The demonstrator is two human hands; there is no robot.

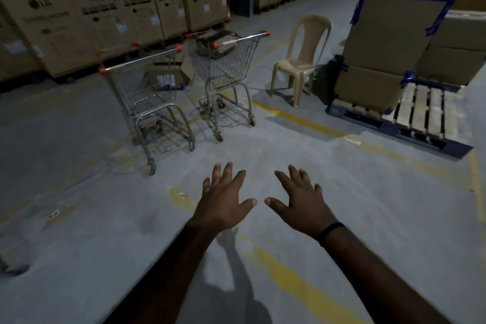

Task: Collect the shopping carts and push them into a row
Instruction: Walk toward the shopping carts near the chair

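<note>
Two wire shopping carts with red-capped handle bars stand side by side on the grey floor, handles toward me. The left cart [147,92] is nearer; the right cart [228,68] sits a little farther back and holds a dark box in its basket. My left hand [223,197] and my right hand [299,200] are stretched out in front of me, palms down, fingers spread, holding nothing. Both hands hover over bare floor, well short of the carts, which are up and to the left of them.
Stacked cardboard boxes [86,13] line the wall behind the carts. A beige plastic chair [302,60] stands to the right of the carts. A wooden pallet [420,110] with taped boxes [389,42] fills the right side. Yellow floor lines [297,284] cross the concrete.
</note>
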